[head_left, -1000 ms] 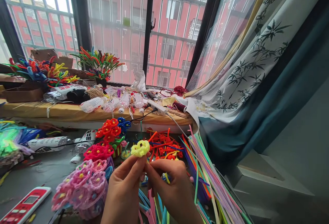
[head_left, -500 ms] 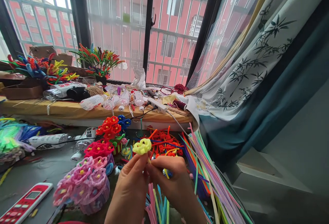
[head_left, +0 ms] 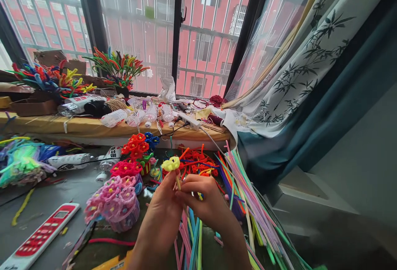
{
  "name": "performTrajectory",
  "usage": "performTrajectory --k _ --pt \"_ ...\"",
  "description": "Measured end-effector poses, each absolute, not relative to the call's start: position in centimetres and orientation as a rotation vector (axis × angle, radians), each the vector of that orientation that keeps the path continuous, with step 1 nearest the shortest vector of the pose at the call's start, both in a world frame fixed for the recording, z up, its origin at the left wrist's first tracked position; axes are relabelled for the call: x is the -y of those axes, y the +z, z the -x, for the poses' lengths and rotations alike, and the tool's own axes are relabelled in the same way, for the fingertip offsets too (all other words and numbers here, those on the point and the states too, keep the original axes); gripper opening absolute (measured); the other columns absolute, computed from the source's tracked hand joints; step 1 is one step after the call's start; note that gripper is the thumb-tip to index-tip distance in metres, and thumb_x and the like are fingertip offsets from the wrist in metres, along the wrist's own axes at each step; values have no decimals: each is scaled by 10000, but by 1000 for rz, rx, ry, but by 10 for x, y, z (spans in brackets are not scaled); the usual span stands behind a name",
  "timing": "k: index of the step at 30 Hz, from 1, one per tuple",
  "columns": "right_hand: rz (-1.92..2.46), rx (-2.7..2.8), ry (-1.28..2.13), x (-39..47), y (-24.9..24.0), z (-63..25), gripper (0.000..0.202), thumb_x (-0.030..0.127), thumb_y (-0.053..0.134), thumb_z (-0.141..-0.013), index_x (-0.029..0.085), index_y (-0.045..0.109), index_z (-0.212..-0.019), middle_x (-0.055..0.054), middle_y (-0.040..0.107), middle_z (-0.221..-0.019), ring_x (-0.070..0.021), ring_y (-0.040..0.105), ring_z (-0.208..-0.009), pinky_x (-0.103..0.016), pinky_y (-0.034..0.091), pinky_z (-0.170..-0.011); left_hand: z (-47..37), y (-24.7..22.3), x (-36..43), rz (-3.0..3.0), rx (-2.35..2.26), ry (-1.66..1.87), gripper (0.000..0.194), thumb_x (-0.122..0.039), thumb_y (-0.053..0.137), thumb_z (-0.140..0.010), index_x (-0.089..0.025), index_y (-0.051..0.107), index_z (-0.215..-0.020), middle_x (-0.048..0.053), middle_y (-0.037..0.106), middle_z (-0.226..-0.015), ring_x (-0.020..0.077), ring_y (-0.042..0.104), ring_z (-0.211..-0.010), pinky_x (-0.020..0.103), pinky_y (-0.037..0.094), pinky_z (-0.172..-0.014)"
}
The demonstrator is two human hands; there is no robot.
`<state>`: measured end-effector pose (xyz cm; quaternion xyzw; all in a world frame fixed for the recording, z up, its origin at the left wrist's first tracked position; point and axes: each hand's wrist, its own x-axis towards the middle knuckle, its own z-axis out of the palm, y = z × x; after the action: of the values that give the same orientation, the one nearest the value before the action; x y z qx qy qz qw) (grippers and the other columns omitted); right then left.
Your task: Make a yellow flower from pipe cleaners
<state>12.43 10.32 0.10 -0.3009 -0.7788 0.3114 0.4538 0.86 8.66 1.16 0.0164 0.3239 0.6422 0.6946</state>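
A yellow fuzzy flower (head_left: 170, 163) on a thin pale stem (head_left: 178, 182) is held up over the table's middle. Just below the flower head, my left hand (head_left: 165, 204) is closed on it, thumb and fingertips near the top of the stem. From the right, my right hand (head_left: 201, 197) pinches the stem lower down between thumb and forefinger. Pink pipe-cleaner flowers (head_left: 113, 204) in a round holder stand left of my hands, with red flowers (head_left: 135, 145) behind them.
Long pastel pipe cleaners (head_left: 248, 191) lie at the right, red pieces (head_left: 198, 160) behind my hands. A red and white remote-like device (head_left: 43, 235) lies front left. Plastic bottles (head_left: 114, 118) and a power strip (head_left: 189, 120) sit on the sill.
The view has tilted down and shifted left, showing more of the near table. The flower's pale stem now shows between my hands, and my left hand has turned, showing more of its palm.
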Motion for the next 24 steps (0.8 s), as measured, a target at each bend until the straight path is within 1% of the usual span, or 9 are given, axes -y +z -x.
performTrajectory --k 3,6,9,12,14,16,20,22,24 --pt "825 1987 737 -97 -5 -124 298 228 641 -931 165 668 -640 14 597 -691 -116 522 -615 -216 365 -560 -10 11 -82 -46 -755 1443 430 -109 404 -994 -127 742 -731 26 692 -675 82 638 -570 167 525 -528" --pt "965 1987 640 -91 -12 -124 263 257 653 -927 175 699 -682 27 607 -632 -120 527 -574 -219 356 -543 -10 2 -77 -94 -781 1490 260 -97 531 -932 -140 746 -792 16 720 -773 82 646 -642 164 507 -579" --pt "1064 1900 612 -81 -19 -125 208 290 635 -941 170 739 -807 -2 673 -688 -133 551 -570 -228 376 -554 -11 -10 -70 -157 -815 1542 88 -89 673 -843 -147 738 -823 -17 724 -832 66 623 -644 162 472 -572" --pt "1115 1862 582 -71 -26 -125 176 229 632 -931 169 748 -812 -34 703 -734 -156 579 -614 -245 382 -585 -13 -20 -62 -212 -864 1532 31 -123 695 -863 -131 696 -894 -10 704 -872 87 621 -656 202 495 -585" --pt "1120 1867 577 -63 -30 -125 179 176 640 -908 170 748 -764 -44 707 -730 -171 596 -643 -256 385 -609 -15 -25 -57 -246 -892 1507 112 -211 655 -923 -135 663 -1004 26 694 -975 135 660 -761 283 560 -663" --pt "1119 1864 585 -56 -34 -125 191 149 640 -891 175 749 -736 -48 714 -725 -178 611 -656 -260 392 -622 -18 -30 -53 -278 -923 1481 198 -272 628 -947 -146 637 -1100 56 679 -1074 175 676 -866 354 588 -734" --pt "1137 1791 627 -44 -44 -126 193 183 637 -885 181 761 -737 -45 729 -692 -177 625 -619 -254 397 -586 -25 -38 -46 -358 -1008 1448 232 -289 619 -952 -161 627 -1146 70 666 -1138 191 674 -921 376 588 -778" --pt "1150 1732 662 -38 -51 -127 216 233 630 -895 182 764 -734 -39 728 -662 -169 621 -577 -246 400 -553 -27 -41 -40 -432 -1056 1435 213 -288 618 -952 -157 634 -1120 64 674 -1115 183 674 -899 371 583 -768" --pt "1168 1656 701 -31 -59 -130 259 292 612 -909 181 765 -732 -36 726 -641 -163 617 -543 -239 418 -527 -27 -44 -31 -530 -1119 1422 221 -285 670 -908 -145 666 -1078 60 696 -1062 168 668 -839 325 557 -719"
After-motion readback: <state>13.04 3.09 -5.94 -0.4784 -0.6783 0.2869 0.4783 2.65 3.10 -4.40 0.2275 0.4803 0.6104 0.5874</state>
